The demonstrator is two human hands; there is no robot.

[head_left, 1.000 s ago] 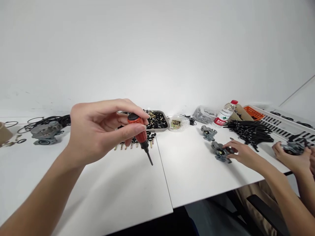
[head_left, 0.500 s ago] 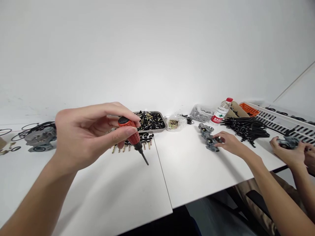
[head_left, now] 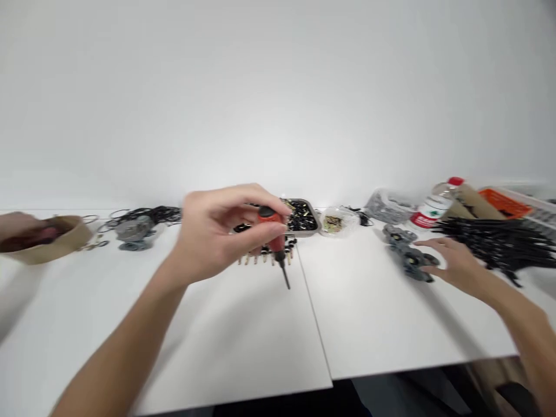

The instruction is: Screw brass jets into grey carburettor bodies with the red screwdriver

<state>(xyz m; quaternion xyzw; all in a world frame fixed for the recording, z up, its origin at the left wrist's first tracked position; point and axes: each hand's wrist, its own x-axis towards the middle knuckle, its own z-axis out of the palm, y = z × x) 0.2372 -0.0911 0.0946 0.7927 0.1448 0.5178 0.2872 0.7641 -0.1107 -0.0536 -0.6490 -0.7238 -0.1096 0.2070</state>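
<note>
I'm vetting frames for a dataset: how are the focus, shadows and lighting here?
Head view: blur smears the black tubes and bottle; soft shadows lie on the table below the left hand and right hand; the wall dims toward the upper right.

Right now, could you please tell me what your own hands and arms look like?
My left hand and right hand are both bare, with no gloves. No sleeve shows on the left forearm or the right forearm. I see no watch or bracelet; the blur could hide smaller details.
</note>
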